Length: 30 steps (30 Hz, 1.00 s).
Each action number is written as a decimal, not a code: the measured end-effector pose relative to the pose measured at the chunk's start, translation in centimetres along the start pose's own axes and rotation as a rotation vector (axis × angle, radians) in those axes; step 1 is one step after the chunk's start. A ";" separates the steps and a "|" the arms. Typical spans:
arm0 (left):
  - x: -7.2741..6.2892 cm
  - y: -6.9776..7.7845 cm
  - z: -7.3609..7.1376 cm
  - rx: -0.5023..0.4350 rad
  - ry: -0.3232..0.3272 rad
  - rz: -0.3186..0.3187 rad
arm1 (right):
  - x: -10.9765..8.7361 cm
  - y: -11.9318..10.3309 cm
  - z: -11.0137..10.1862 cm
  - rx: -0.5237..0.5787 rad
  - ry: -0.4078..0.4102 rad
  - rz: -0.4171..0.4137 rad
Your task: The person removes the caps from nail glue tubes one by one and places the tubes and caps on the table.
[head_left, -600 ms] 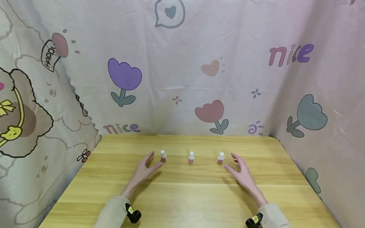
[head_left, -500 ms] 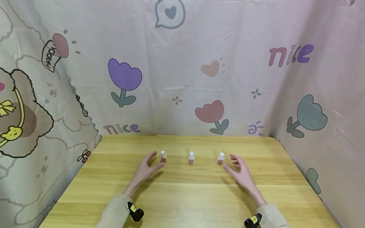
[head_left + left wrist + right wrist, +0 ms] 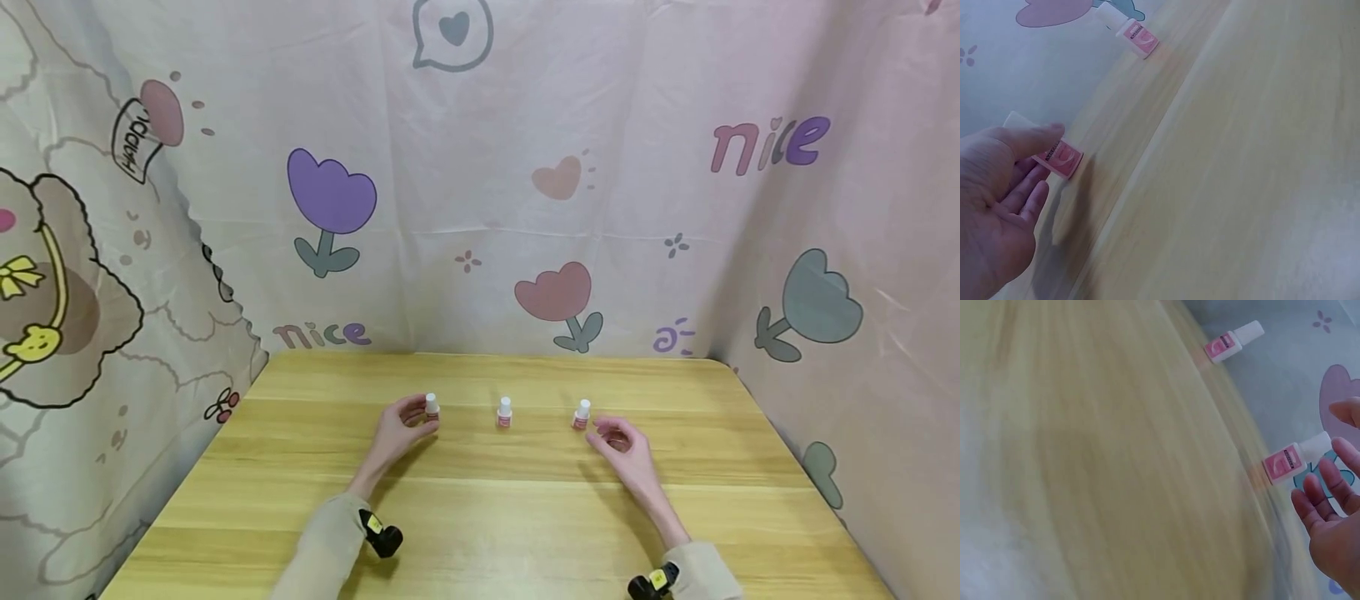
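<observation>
Three small white bottles with white caps and pink labels stand upright in a row across the table. My left hand is at the left bottle, thumb in front of it and fingers curled behind. In the left wrist view the thumb crosses this bottle and hides part of its upper body. The middle bottle stands apart from both hands. Just right of the right bottle is my right hand, its fingers loosely bent and holding nothing. In the right wrist view its fingertips are beside that bottle's cap.
The wooden table reaches back to a patterned cloth hung behind it and along both sides. A small black camera sits on each wrist, by the left sleeve and the right sleeve.
My left hand has moved right and its thumb and fingers have come around the left bottle. My right hand's fingers have bent inward, with the hand slightly further left. The bottles still stand in their row.
</observation>
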<state>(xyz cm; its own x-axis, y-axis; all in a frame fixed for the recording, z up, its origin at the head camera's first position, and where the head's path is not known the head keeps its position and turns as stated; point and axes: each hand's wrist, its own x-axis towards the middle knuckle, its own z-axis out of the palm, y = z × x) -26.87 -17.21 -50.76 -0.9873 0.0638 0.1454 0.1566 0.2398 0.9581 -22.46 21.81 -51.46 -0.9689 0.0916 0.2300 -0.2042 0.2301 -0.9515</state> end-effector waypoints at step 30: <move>0.5 -0.2 1.8 0.138 0.043 -0.002 | -0.7 -0.5 1.8 0.175 -0.115 -0.074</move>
<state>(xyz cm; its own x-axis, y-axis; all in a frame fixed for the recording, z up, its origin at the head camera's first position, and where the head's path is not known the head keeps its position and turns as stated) -27.34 -15.46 -51.34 -0.9873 0.0220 0.1571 0.1540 0.3713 0.9157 -21.90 19.87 -51.54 -0.9578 -0.0329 0.2856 -0.2872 0.0591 -0.9561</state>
